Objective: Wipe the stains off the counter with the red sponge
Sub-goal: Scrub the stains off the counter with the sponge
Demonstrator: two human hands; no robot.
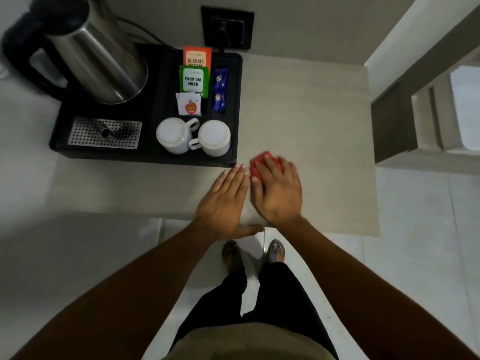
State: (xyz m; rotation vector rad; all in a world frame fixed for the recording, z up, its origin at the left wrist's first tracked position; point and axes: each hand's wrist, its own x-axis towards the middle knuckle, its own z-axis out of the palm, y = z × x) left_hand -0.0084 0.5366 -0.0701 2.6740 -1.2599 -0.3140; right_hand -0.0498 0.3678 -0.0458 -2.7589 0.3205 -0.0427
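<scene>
The red sponge (261, 162) lies on the beige counter (311, 120), close to the black tray's front right corner. My right hand (278, 190) presses flat on top of it and covers most of it; only its far left part shows. My left hand (226, 201) rests flat on the counter just left of the right hand, fingers together, palm down, holding nothing, with its thumb at the counter's front edge. No stains can be made out on the counter surface.
A black tray (237, 105) on the counter's left holds a steel kettle (96, 55), two upturned white cups (194, 137), tea sachets (194, 74) and a drip grate (104, 133). A wall socket (227, 27) sits behind. The counter's right edge (372, 152) drops to the floor.
</scene>
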